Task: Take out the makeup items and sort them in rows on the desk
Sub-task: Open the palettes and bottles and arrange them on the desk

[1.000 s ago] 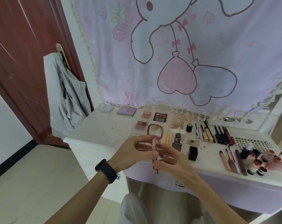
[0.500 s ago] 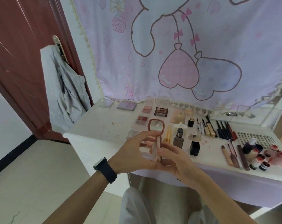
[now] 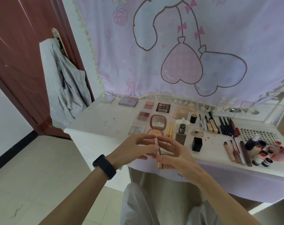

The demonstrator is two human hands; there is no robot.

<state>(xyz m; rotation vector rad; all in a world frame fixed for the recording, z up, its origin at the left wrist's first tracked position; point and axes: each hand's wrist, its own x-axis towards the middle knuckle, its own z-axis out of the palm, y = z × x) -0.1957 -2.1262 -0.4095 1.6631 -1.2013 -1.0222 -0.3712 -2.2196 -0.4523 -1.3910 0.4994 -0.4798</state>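
A slim pink-gold makeup tube (image 3: 158,157) stands almost upright between my hands, just in front of the white desk (image 3: 105,125). My left hand (image 3: 132,150) pinches its upper part with fingertips and thumb. My right hand (image 3: 175,153) holds the lower part between thumb and fingers. Behind the hands an open pink compact with mirror (image 3: 157,123) lies on the desk, partly hidden. Palettes (image 3: 162,107) lie in rows at the back. Pencils and mascaras (image 3: 225,127) lie further right.
A foundation bottle (image 3: 181,134) and a black cap (image 3: 197,144) stand right of my hands. Small jars and bottles (image 3: 268,153) crowd the desk's right end beside a perforated white tray (image 3: 260,135). A grey garment (image 3: 66,83) hangs on the red door at left.
Both hands with the tube have drifted slightly toward the desk, and the tube has turned a little in my fingers. The view has tilted down.
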